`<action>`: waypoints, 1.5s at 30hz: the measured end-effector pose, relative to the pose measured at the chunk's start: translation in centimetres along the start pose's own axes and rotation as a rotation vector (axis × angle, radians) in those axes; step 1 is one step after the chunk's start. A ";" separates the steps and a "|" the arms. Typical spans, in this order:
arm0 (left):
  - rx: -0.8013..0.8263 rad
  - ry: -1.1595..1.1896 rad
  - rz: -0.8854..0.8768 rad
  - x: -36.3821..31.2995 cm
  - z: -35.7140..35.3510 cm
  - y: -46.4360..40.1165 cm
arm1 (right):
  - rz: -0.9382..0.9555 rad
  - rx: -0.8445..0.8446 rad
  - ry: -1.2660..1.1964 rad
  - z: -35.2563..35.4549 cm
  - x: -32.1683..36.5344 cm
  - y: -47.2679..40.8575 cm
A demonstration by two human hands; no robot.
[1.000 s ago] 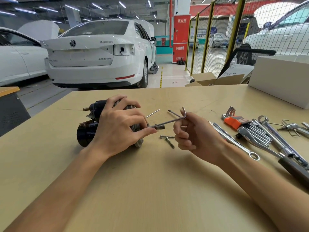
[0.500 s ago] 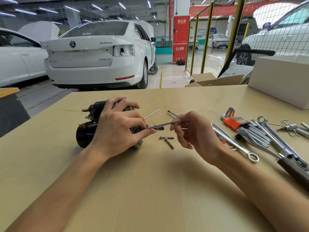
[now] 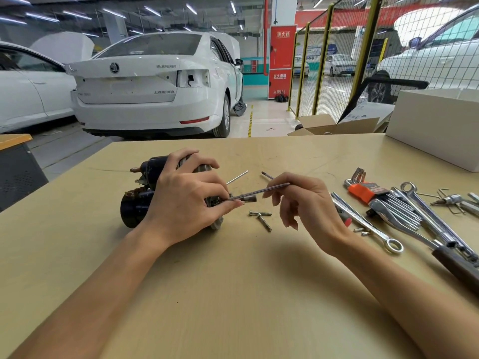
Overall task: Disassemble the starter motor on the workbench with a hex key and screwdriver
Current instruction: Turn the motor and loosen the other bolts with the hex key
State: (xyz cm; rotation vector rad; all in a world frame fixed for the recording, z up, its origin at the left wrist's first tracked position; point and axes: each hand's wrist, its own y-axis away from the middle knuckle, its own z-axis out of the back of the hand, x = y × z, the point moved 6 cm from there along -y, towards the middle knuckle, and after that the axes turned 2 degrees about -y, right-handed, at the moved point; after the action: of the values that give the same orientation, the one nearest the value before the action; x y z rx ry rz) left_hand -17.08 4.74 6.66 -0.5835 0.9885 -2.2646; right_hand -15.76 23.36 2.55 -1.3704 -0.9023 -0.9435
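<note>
The dark starter motor [image 3: 134, 211] lies on its side on the workbench [image 3: 233, 294], left of centre. My left hand [image 3: 186, 203] grips it from above and covers most of its body. A silver hex key [image 3: 259, 192] is seated in the motor's right end and slants up to the right. My right hand [image 3: 308, 211] pinches the key's outer end between thumb and index finger, the other fingers hanging loose. A thin through bolt [image 3: 237, 177] sticks out of the motor. A screwdriver [image 3: 265, 174] with a red handle lies behind my right hand.
Two loose bolts [image 3: 261, 218] lie just right of the motor. On the right are an orange hex key set [image 3: 363, 191], several wrenches [image 3: 368, 226] and a ratchet handle [image 3: 456, 257]. A white box [image 3: 435, 125] stands at the back right, with parked cars beyond the bench.
My right hand has turned the hex key: its bent short arm, upright a second ago, has swung out of sight. The hand has opened from a fist to a fingertip pinch. My left hand has stayed put.
</note>
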 end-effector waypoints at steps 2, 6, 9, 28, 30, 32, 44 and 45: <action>-0.011 0.005 -0.002 0.0 0.0 0.0 | 0.005 -0.004 0.038 0.0 0.0 0.0; -0.022 0.027 -0.006 0.0 0.2 0.0 | -0.003 -0.030 0.097 0.1 -0.2 0.1; -0.026 0.031 -0.004 0.0 0.2 -0.1 | -0.052 -0.061 0.104 0.2 -0.5 0.0; -0.018 0.021 0.014 0.1 0.1 0.0 | -0.338 0.061 -0.221 -0.6 -1.1 0.1; -0.021 0.023 0.013 0.1 0.1 0.0 | -0.353 0.053 -0.219 -0.5 -1.1 0.1; -0.029 0.019 0.007 0.0 0.2 0.0 | -0.367 0.068 -0.223 -0.5 -0.9 0.1; 0.006 0.014 0.014 -0.1 0.2 0.0 | -0.286 0.192 -0.258 -1.0 -0.5 0.3; 0.007 0.013 0.014 -0.1 0.2 0.0 | -0.260 0.191 -0.256 -1.0 -0.5 0.3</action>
State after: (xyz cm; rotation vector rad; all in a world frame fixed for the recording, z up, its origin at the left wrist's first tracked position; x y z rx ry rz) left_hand -16.91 4.67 6.79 -0.5576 0.9876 -2.2616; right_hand -15.71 22.41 1.95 -1.2455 -1.3556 -0.8602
